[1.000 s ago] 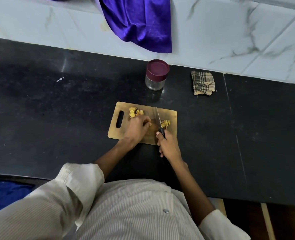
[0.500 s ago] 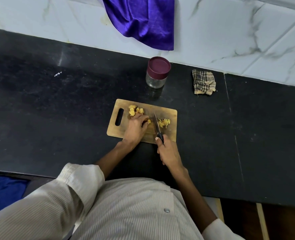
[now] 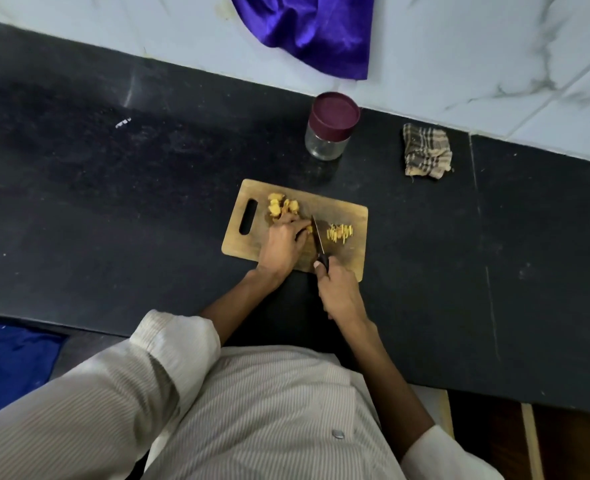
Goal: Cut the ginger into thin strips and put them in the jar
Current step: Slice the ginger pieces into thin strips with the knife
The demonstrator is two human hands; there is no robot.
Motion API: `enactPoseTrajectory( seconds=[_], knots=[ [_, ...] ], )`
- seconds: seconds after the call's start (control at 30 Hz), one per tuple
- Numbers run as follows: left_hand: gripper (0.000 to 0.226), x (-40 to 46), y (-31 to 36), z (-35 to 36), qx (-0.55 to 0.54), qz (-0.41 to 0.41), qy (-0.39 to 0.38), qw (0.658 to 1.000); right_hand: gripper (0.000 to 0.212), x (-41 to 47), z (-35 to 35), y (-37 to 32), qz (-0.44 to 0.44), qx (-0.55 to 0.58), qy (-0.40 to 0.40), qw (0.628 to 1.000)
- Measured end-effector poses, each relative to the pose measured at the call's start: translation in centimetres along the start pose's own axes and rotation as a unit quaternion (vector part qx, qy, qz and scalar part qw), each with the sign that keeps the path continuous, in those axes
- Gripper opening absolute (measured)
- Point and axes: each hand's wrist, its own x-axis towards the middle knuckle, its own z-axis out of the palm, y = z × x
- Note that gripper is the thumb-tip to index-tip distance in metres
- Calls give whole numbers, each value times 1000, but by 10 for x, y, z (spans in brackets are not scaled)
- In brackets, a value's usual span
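A wooden cutting board (image 3: pixel 352 213) lies on the black counter. Whole ginger pieces (image 3: pixel 281 206) sit near its handle slot. My left hand (image 3: pixel 283 242) holds a small ginger piece (image 3: pixel 309 229) down with curled fingertips. My right hand (image 3: pixel 338 289) grips the black handle of a knife (image 3: pixel 318 240), whose blade stands right beside the left fingertips. A small pile of cut ginger strips (image 3: pixel 339 233) lies to the right of the blade. The glass jar (image 3: pixel 329 128) with its maroon lid on stands behind the board.
A folded checked cloth (image 3: pixel 426 150) lies at the back right of the black counter (image 3: pixel 113 202). A purple cloth (image 3: pixel 307 29) hangs over the marble wall behind the jar. A blue cloth (image 3: pixel 9 362) shows below the counter's front edge at left.
The knife blade has shifted left, from beside the strips to against my left fingertips. The view has tilted slightly; the hands stay on the board.
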Motion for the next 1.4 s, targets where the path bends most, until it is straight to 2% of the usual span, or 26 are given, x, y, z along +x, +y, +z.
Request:
enactPoseTrajectory(
  seconds=[0.57, 0.93, 1.4],
  knots=[
    [28, -4, 1, 0, 2, -17, -10, 1000, 39, -4, -6, -6, 11, -36, -7, 999],
    [28, -1, -2, 1, 8, -11, -20, 1000, 33, 3, -5, -18, 58, -60, -21, 996],
    [25, 0, -2, 0, 16, 4, -15, 1000, 35, -15, 0, -6, 53, -61, -24, 996]
  ],
)
